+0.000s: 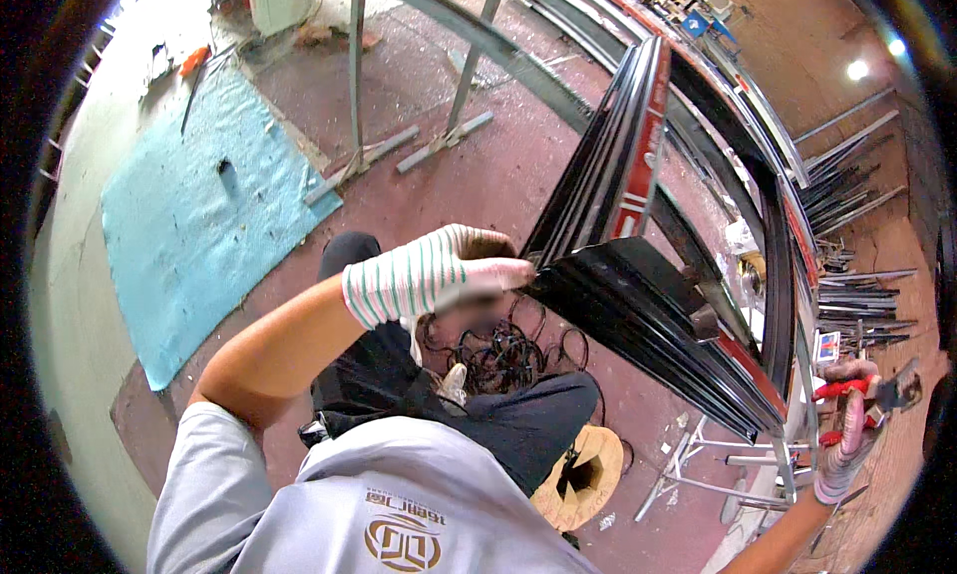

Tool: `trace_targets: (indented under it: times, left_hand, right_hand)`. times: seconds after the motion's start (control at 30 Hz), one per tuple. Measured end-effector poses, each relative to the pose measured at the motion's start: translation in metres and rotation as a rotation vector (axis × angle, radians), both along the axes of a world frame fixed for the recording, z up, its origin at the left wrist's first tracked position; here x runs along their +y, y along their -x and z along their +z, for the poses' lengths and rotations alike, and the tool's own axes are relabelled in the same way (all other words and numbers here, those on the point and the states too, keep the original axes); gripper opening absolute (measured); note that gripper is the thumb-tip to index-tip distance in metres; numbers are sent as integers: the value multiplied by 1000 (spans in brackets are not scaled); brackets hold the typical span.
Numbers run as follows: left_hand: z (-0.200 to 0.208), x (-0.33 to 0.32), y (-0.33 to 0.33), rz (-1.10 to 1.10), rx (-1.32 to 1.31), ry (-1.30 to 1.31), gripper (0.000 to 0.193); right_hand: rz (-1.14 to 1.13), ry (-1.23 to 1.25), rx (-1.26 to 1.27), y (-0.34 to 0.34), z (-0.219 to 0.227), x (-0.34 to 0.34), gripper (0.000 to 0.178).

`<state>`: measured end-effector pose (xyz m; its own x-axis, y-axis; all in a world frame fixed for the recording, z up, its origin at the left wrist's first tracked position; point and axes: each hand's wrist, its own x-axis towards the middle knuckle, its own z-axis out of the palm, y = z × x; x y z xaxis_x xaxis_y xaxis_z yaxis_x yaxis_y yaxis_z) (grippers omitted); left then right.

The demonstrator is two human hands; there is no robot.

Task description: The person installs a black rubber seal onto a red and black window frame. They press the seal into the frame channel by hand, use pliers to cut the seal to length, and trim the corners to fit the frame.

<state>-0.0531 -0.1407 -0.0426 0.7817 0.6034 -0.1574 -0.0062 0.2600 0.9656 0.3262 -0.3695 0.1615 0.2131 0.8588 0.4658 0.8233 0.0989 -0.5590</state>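
My left hand [439, 272], in a white glove with green stripes, is closed on the near corner of a black metal frame [608, 275]. Its thumb lies at the joint where two ribbed profiles meet. Red and white film [643, 180] runs along the outer side of one profile. Out at the far right, my gloved right hand [845, 449] is closed round a tool with red grips [847, 390]. The dark end of this tool [902, 387] points away to the right, and its exact kind is hard to make out.
A grey metal stand [357, 66] rises beyond the frame. Tangled black cord [498, 355] lies on the red floor by my legs. A blue mat [189, 225] spreads at left. A cardboard-coloured hollow spool [588, 474] stands near my knee. Profiles [847, 205] are stacked at right.
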Motion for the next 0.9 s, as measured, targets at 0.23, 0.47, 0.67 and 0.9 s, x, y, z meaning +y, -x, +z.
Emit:
trace_targets:
  times: [0.23,0.47,0.67,0.9]
  left_hand:
    - [-30,0,35,81,-76,-31,28]
    - [-3,8,32,27,40,-170,19]
    - [11,5,32,1,22,-76,16]
    - [20,1,30,-30,-2,-184,15]
  right_hand:
    - [350,27,-980,53,11,123,27]
    - [594,313,-1019,113,23,227,40]
    - [883,337,-1200,174,-10,282,33]
    - [1131,499,-1406,197,-41,323,34]
